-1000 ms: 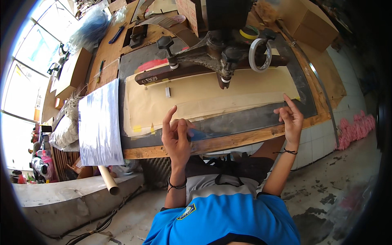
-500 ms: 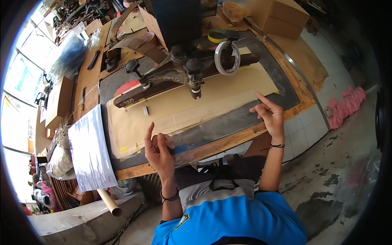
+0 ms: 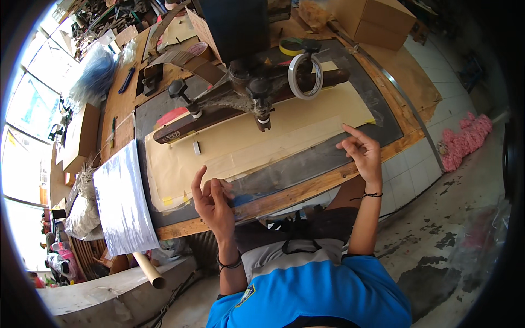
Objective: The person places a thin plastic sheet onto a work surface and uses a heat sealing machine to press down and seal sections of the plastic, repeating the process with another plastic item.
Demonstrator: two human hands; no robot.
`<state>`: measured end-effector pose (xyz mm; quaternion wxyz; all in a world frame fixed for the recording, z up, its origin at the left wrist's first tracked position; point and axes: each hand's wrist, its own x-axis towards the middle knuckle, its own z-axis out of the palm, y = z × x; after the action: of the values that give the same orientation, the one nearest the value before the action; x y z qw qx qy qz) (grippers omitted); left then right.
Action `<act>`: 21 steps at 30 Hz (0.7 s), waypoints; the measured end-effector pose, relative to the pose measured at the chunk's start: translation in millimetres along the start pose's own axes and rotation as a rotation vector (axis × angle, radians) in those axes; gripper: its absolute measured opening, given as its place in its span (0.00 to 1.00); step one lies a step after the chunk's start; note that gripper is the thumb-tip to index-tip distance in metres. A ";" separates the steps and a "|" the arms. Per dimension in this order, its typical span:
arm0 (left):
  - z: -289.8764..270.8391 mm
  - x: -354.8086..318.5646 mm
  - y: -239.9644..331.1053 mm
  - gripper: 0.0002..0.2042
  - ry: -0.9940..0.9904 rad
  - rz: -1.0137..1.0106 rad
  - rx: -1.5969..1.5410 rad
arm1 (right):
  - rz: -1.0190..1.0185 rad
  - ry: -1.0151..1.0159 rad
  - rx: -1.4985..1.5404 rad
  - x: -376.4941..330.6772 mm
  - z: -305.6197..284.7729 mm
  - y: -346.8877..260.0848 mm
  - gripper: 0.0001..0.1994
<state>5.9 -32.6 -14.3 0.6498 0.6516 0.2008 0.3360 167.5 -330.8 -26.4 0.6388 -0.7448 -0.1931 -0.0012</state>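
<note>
My left hand [image 3: 214, 198] is over the near edge of the work table, index finger raised and the other fingers curled against the thumb. My right hand [image 3: 362, 156] hovers at the right front edge, its index finger extended and the rest closed in a pinch. Anything between the fingertips is too thin or clear to make out. Beyond them a beige sheet [image 3: 306, 119] lies on a dark mat [image 3: 377, 139], with a faint clear strip along its near side. A dark metal bar [image 3: 188, 130] under a clamp frame [image 3: 216, 98] crosses above the sheet. A small metal block [image 3: 197, 148] rests on it.
A white tape roll [image 3: 292, 76] hangs from a clamp knob; a yellow tape roll [image 3: 292, 54] lies behind. Shiny plastic film [image 3: 126, 197] drapes over the left edge, near a cardboard tube [image 3: 147, 270]. A cardboard box [image 3: 377, 24] stands at back right. A pink bundle [image 3: 465, 143] sits beyond the table.
The view has shifted very slightly. Both hands keep nearly the same pose and place.
</note>
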 end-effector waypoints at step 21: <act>1.8 1.0 -5.1 0.05 0.024 0.003 -0.115 | -0.006 -0.011 -0.087 1.6 5.3 -2.6 0.21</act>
<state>8.7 -32.8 -19.0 0.6832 0.6095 0.1879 0.3557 166.9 -325.0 -24.5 0.6047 -0.7713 -0.1985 -0.0076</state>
